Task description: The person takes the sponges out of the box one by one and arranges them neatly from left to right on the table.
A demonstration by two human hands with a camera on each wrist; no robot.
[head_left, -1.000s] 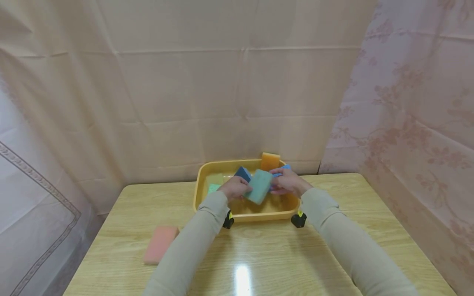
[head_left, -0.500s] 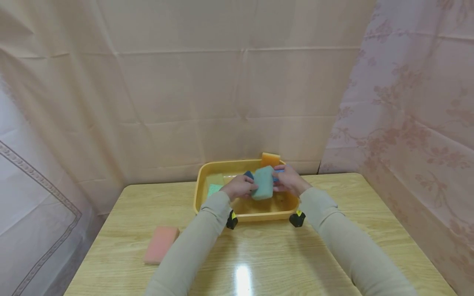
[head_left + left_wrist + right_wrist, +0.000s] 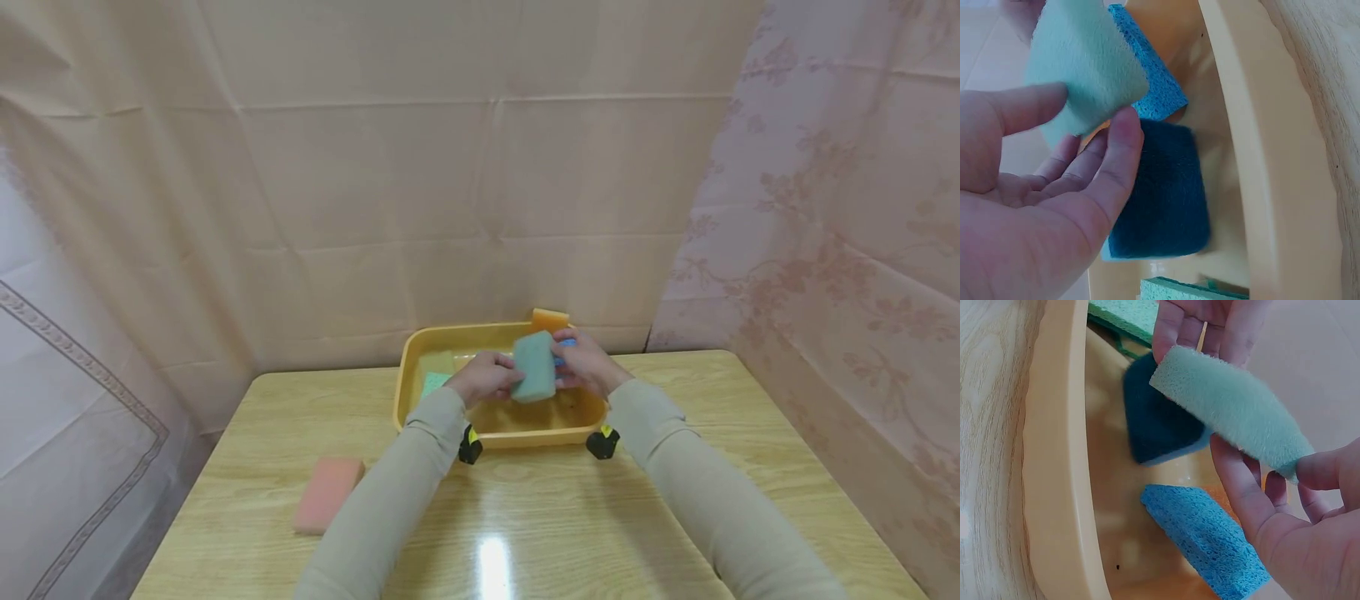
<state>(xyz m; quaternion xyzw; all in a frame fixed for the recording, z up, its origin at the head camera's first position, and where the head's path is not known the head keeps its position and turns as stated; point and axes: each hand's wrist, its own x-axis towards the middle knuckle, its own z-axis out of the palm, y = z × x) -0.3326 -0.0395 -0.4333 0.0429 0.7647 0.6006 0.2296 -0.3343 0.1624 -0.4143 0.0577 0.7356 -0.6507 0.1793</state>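
Note:
Over the yellow tub (image 3: 540, 438), both hands hold a pale green sponge (image 3: 534, 367) at opposite ends. My left hand (image 3: 483, 377) pinches its left end between thumb and fingers, as the left wrist view shows. My right hand (image 3: 587, 364) grips the other end, thumb on one face and fingers on the opposite one. In the right wrist view the sponge bows slightly between the hands. Below it in the tub lie a dark blue sponge (image 3: 1163, 194) and a bright blue sponge (image 3: 1204, 540).
A light green sponge (image 3: 433, 383) and a yellowish one (image 3: 435, 363) lie at the tub's left end. An orange sponge (image 3: 550, 320) stands against the back rim. A pink sponge (image 3: 328, 494) lies on the wooden table left of my left forearm. Curtains hang behind.
The pale green sponge has turned more upright and risen slightly. My left hand has shifted a little right and up with it, and my right hand's fingers have moved onto its right edge.

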